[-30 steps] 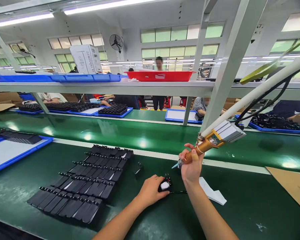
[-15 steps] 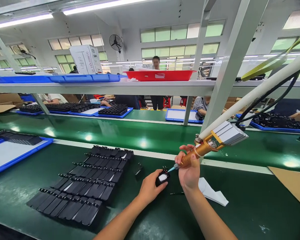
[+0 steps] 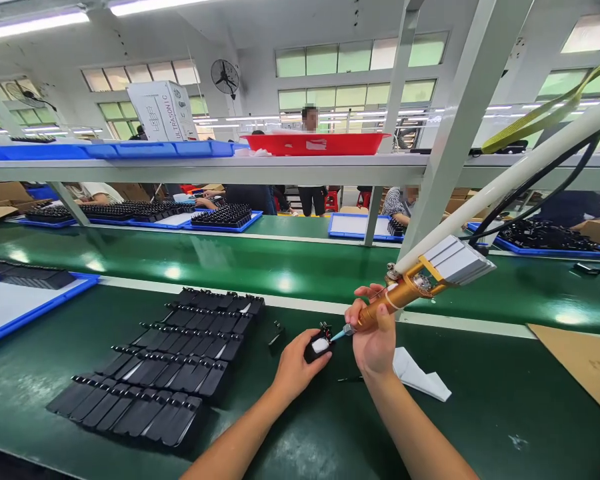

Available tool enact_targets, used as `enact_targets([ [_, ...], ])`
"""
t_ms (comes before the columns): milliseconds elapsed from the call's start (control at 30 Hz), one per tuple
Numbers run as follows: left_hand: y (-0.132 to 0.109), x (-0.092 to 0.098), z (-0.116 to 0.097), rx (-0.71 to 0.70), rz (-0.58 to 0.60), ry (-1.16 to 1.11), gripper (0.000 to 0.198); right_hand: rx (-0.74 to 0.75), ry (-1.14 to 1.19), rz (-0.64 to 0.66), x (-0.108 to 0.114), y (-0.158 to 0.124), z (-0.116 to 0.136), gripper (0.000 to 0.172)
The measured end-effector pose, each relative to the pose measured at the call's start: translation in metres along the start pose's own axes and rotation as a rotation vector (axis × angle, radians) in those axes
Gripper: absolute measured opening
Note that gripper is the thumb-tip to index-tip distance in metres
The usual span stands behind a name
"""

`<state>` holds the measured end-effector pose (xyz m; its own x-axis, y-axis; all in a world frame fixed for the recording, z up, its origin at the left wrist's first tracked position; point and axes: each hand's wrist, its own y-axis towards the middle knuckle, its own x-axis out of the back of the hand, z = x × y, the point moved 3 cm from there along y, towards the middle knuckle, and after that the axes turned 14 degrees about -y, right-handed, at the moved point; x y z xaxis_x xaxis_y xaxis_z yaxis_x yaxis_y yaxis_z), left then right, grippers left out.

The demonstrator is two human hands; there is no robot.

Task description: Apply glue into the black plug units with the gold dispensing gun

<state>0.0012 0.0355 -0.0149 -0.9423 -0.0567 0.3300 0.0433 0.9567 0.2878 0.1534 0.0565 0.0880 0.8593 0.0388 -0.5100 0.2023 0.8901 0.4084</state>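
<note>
My left hand [image 3: 296, 365] pinches a small black plastic housing [image 3: 311, 351] with a white piece inside and pins along its upper edge. My right hand [image 3: 375, 337] is wrapped round an orange cylindrical glue dispenser [image 3: 380, 308], which hangs from a white arm and slants down to the left. Its thin blue nozzle tip [image 3: 339, 335] meets the right side of the housing; whether it touches I cannot tell. Left of my hands, rows of black housings [image 3: 155, 373] lie side by side on the green bench. One loose black part [image 3: 276, 335] stands between those rows and my left hand.
A white cloth [image 3: 420, 377] and a thin dark tool [image 3: 349, 379] lie by my right wrist. Cardboard [image 3: 580, 363] is at the right edge, a blue-rimmed tray [image 3: 35, 310] at the left. A shelf post [image 3: 460, 113] rises beyond; co-workers sit across the green belt [image 3: 220, 257].
Both hands keep their holds, with the nozzle still at the housing. The whole view has shifted slightly, so everything appears a little further left and higher.
</note>
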Motion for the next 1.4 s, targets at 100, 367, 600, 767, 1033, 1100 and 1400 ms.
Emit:
enact_targets([
  [100, 0.002, 0.004, 0.001, -0.03, -0.049, -0.005, 0.039, 0.005, -0.001, 0.009, 0.0, 0.0, 0.0, 0.025],
  [367, 0.001, 0.009, -0.012, -0.169, -0.049, 0.01, 0.035, 0.008, -0.048, 0.03, 0.0, 0.0, 0.0, 0.024],
  [600, -0.004, 0.009, -0.023, -0.246, -0.042, 0.04, 0.036, 0.034, -0.036, 0.008, 0.0, 0.0, 0.001, 0.021],
  [767, -0.004, 0.009, -0.024, -0.241, -0.038, 0.03, 0.035, 0.054, -0.013, 0.007, 0.0, 0.0, 0.0, 0.018],
  [1033, -0.004, 0.009, -0.02, -0.188, -0.057, 0.022, 0.035, 0.053, -0.017, 0.029, -0.001, 0.0, 0.0, 0.03],
  [1100, -0.004, 0.007, -0.017, -0.155, -0.068, 0.015, 0.036, 0.045, -0.02, 0.02, -0.001, -0.001, 0.001, 0.032],
  [1400, -0.007, -0.005, -0.01, -0.093, 0.0, 0.023, 0.04, 0.003, 0.007, 0.032, -0.006, -0.007, 0.005, 0.03],
])
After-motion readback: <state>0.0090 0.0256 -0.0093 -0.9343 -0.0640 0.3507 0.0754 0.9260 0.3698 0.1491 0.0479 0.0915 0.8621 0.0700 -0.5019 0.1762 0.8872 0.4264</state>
